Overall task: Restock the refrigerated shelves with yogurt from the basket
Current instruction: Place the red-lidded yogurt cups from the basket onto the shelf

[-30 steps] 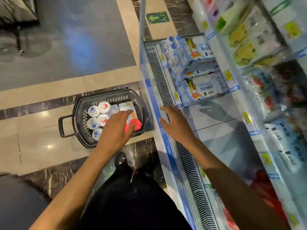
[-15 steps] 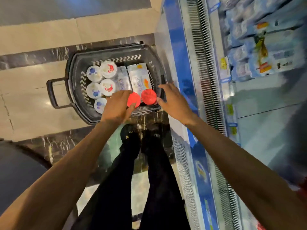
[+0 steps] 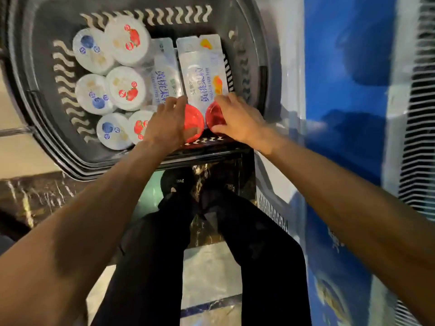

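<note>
Marble floor (image 3: pixel 26 158), black basket (image 3: pixel 40 45) on it, blue cooler front (image 3: pixel 341 67) alongside

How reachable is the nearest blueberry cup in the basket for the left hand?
Probably yes: the blueberry cup lies uncovered close beside the left hand, with nothing between them. But that hand seems to grip the left red cap, so it must let go first.

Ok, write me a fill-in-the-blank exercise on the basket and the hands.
1. The left hand and right hand each touch a ____ lid.
2. The round yogurt cups carry strawberry or ____ pictures.
3. Two yogurt pouches lie flat in the black ____.
Missing: red; blueberry; basket.
</note>
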